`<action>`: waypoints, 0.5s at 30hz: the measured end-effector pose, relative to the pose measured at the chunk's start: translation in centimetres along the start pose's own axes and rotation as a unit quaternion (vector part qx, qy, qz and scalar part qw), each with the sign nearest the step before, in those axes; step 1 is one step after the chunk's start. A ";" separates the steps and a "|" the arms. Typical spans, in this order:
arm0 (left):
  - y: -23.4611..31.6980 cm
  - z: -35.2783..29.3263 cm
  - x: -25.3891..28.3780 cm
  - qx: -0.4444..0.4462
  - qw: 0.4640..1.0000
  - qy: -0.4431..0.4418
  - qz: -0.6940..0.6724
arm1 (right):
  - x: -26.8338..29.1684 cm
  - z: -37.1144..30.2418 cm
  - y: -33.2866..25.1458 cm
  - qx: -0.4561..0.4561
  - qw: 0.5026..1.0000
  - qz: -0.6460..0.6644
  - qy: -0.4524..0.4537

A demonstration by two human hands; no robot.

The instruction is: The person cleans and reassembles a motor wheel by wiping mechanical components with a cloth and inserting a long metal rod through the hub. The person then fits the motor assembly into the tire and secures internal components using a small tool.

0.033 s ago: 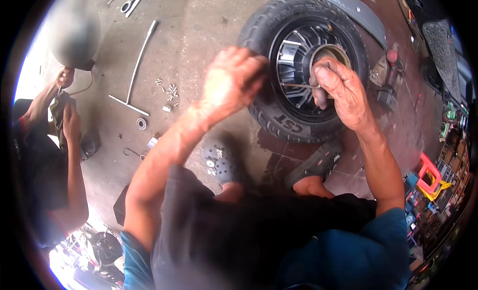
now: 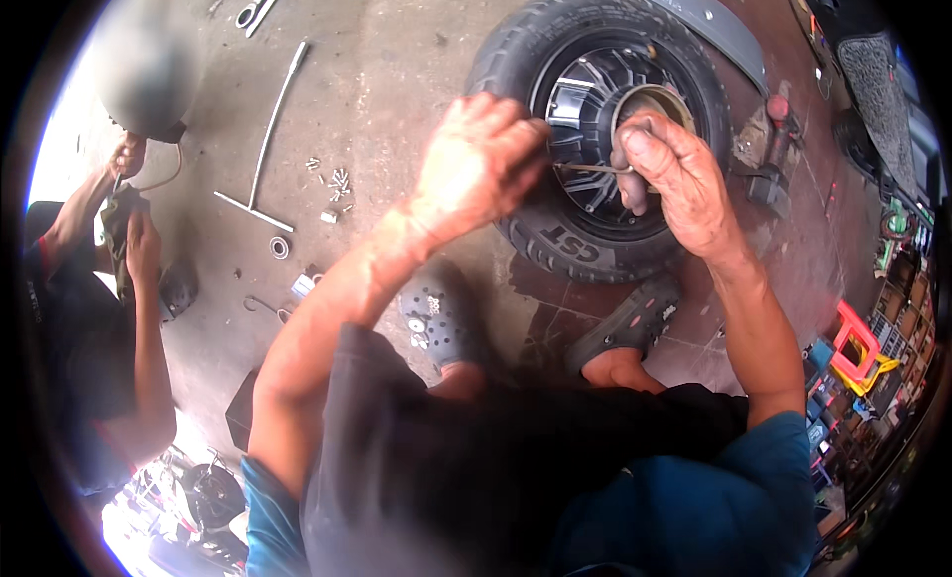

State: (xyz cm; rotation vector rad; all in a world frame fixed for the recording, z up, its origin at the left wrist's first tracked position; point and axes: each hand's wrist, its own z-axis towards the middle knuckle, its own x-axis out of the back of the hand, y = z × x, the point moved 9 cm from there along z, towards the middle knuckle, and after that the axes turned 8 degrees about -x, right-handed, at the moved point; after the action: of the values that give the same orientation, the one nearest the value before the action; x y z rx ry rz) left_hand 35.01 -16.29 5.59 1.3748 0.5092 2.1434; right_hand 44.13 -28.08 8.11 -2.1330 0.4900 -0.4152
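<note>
In front of me a wheel [image 2: 595,252] with a black knobbly tyre and dark spoked rim lies on the floor, its round hub opening [image 2: 679,103] facing up. My right hand [image 2: 679,175] is over the hub, thumb and fingers pinched on a thin metal rod [image 2: 592,168]. The rod points left, toward my left hand [image 2: 471,166]. That hand is curled closed over the tyre's left edge. Its fingertips are smeared by motion, and what they hold, if anything, is hidden.
To the left lie a long T-handle wrench [image 2: 270,141], several small bolts [image 2: 339,183], a bearing ring [image 2: 280,247] and spanners [image 2: 260,7]. A grey panel [image 2: 709,27] and a hammer [image 2: 773,156] are beyond the wheel. Another person [image 2: 89,309] works at far left.
My left hand has shifted slightly right, closer to the rod's left end. My right hand stays nearly in place, still pinching the rod.
</note>
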 end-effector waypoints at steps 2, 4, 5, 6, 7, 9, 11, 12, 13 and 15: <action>1.8 0.8 -2.6 -0.030 0.999 -0.039 0.004 | 0.1 -0.2 0.3 -0.005 1.000 0.006 -0.001; 2.9 0.9 -4.0 -0.056 0.997 -0.045 0.002 | 0.0 -0.4 0.0 0.014 1.000 0.000 0.000; 3.2 0.8 -4.4 -0.056 0.997 -0.051 0.005 | -0.1 -0.5 -0.3 0.031 0.999 -0.009 -0.001; 3.2 0.5 -4.7 -0.058 0.997 -0.056 0.009 | -0.2 -0.6 -0.2 0.034 0.999 -0.004 -0.001; 3.0 0.2 -4.8 -0.050 0.997 -0.053 0.027 | -0.5 -0.6 -0.1 0.026 1.000 0.007 -0.014; 3.2 0.3 -5.3 -0.048 0.997 -0.050 0.040 | -0.2 -0.8 0.3 0.017 1.000 0.015 -0.020; 3.1 0.0 -5.7 -0.031 0.996 -0.057 0.061 | -0.2 -1.1 0.2 0.032 0.999 0.012 -0.022; 3.2 0.1 -5.7 -0.033 0.996 -0.057 0.062 | 0.0 -1.2 0.4 0.034 0.999 0.012 -0.021; 3.3 0.1 -5.8 -0.038 0.995 -0.060 0.073 | 0.5 -1.4 0.9 0.018 0.999 0.025 -0.009; 3.5 0.1 -5.6 -0.043 0.993 -0.064 0.088 | 1.0 -2.1 1.3 0.007 0.999 0.041 0.001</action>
State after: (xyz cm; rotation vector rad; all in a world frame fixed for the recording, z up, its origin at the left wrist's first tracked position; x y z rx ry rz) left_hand 36.14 -22.53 3.66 1.5462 0.2505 2.1691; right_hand 43.75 -30.68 8.28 -2.0916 0.5736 -0.3733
